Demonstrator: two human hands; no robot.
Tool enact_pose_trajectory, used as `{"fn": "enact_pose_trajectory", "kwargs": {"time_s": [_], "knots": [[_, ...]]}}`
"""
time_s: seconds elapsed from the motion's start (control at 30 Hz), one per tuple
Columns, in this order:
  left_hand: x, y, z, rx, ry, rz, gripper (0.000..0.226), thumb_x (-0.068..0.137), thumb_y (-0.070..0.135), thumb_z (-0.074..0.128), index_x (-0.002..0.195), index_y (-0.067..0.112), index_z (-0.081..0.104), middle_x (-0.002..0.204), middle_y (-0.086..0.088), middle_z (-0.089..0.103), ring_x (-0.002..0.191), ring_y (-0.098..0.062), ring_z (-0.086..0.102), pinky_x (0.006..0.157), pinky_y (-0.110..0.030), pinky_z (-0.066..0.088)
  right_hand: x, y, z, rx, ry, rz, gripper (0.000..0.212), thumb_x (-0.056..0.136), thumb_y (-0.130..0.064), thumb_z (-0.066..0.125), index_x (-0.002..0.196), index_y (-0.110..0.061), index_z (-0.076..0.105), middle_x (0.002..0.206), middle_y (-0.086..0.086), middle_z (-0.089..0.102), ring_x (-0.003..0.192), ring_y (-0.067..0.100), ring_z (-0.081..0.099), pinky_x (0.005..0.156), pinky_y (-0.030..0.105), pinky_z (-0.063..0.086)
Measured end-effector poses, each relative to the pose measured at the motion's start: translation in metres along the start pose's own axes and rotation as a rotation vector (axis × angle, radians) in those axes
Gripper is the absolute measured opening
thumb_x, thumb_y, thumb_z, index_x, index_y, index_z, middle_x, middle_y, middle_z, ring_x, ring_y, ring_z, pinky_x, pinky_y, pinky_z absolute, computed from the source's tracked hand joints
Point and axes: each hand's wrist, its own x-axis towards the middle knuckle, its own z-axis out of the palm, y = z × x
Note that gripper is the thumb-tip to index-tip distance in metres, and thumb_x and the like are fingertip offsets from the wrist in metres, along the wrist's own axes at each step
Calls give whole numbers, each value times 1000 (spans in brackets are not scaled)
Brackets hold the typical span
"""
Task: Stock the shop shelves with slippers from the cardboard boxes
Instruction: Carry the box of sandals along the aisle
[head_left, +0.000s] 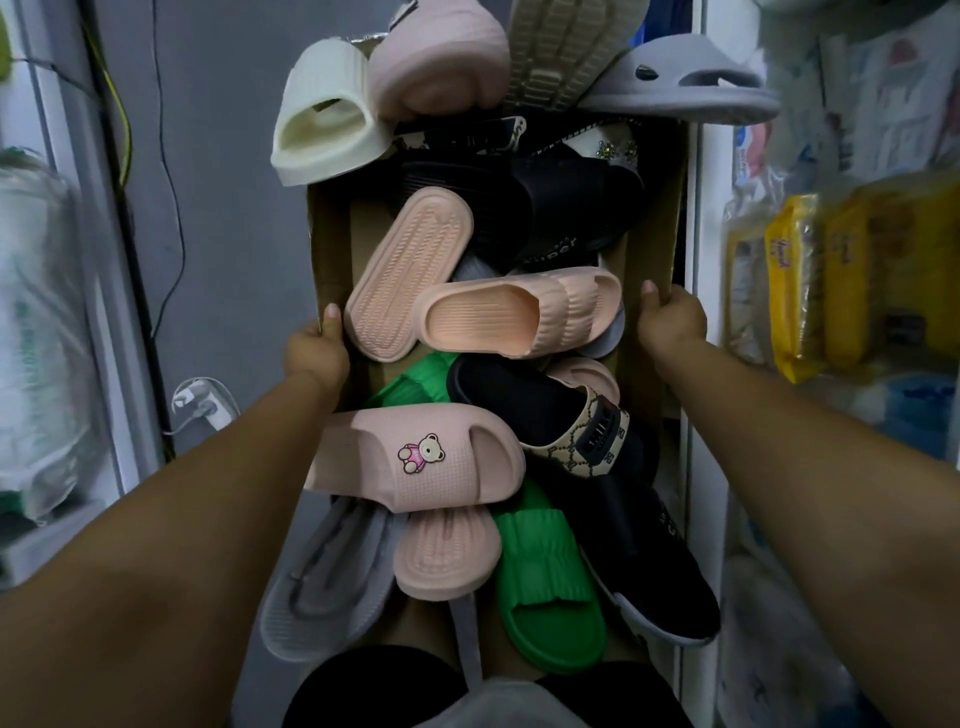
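A cardboard box (328, 244) packed with loose slippers is held at both side walls. The left hand (316, 358) is clamped on the left rim, thumb hooked inside; the right hand (674, 325) is clamped on the right rim the same way. The other fingers are hidden behind the walls, probably curled round the outside. In the middle of the box a peach slipper (519, 312) is laid upright, touching a second peach slipper (408, 275) turned sole-up. Nearer the body, a pink bear slipper (415, 457) is stacked over a green slipper (545, 587), beside a black slipper with a patterned strap (545, 410). At the far end a cream slipper (327, 119) and a grey slipper (680, 83) are piled above the rim. Yellow packets (800, 280) are seen blurred on shelving at right.
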Motion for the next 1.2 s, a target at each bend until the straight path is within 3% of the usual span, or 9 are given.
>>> {"fn": "enact_pose_trajectory", "kwargs": {"time_s": [0.17, 0.27, 0.4, 0.53, 0.6, 0.8, 0.97, 1.07, 1.2], "knots": [[7, 8, -2, 3, 2, 30, 54, 108, 44, 41, 112, -3, 67, 116, -26, 66, 110, -38, 60, 88, -38, 42, 7, -2, -3, 63, -29, -12, 39, 107, -38, 45, 110, -3, 64, 101, 13, 60, 109, 39, 61, 85, 35, 43], [21, 16, -3, 25, 16, 47, 57, 108, 46, 40, 106, -4, 67, 113, -29, 66, 108, -42, 61, 86, -40, 43, 8, -14, -6, 116, -67, -42, 38, 103, -39, 54, 122, -8, 65, 114, 13, 67, 111, 32, 62, 92, 35, 49], [27, 24, -3, 28, 3, 74, 54, 109, 40, 39, 113, -7, 65, 117, -29, 65, 110, -41, 60, 80, -33, 36, 9, -23, -8, 149, -86, -76, 44, 95, -42, 65, 129, -15, 62, 126, 10, 68, 117, 32, 62, 105, 47, 50], [21, 24, -6, 31, -45, 77, 45, 107, 34, 47, 127, -4, 59, 131, -26, 61, 123, -41, 56, 98, -40, 43, 2, -23, -10, 94, -117, -94, 51, 95, -38, 67, 135, -10, 55, 132, 11, 63, 121, 31, 59, 101, 35, 48], [18, 22, -11, 39, -49, 95, 42, 104, 33, 54, 122, -4, 60, 126, -27, 63, 119, -42, 58, 98, -43, 44, -3, -23, -11, 37, -124, -105, 56, 94, -38, 69, 138, -8, 51, 133, 12, 62, 122, 31, 58, 96, 31, 45], [-4, 24, -31, 96, -130, 152, 45, 95, 40, 67, 125, 6, 59, 122, -16, 67, 113, -36, 62, 96, -42, 50, -17, -26, -22, -81, -163, -100, 75, 87, -52, 73, 138, -6, 46, 132, 14, 61, 120, 35, 58, 98, 42, 51], [-21, 30, -54, 222, -208, 309, 69, 83, 56, 69, 139, 21, 51, 132, -11, 65, 121, -34, 61, 103, -48, 50, -43, -32, -34, -191, -159, -145, 83, 84, -46, 77, 146, -5, 39, 137, 18, 59, 126, 38, 56, 103, 45, 49], [-34, 42, -70, 311, -251, 430, 60, 93, 39, 71, 143, 13, 51, 143, -12, 57, 131, -32, 53, 108, -41, 44, -71, -37, -39, -208, -137, -162, 78, 86, -46, 75, 145, -8, 42, 137, 17, 59, 126, 38, 56, 102, 44, 49], [-39, 58, -98, 447, -236, 610, 68, 95, 38, 69, 152, 9, 44, 155, -12, 46, 142, -32, 43, 116, -41, 34, -128, -47, -44, -226, -90, -209, 87, 86, -47, 75, 154, -13, 34, 142, 16, 58, 129, 36, 55, 104, 43, 48]]}}
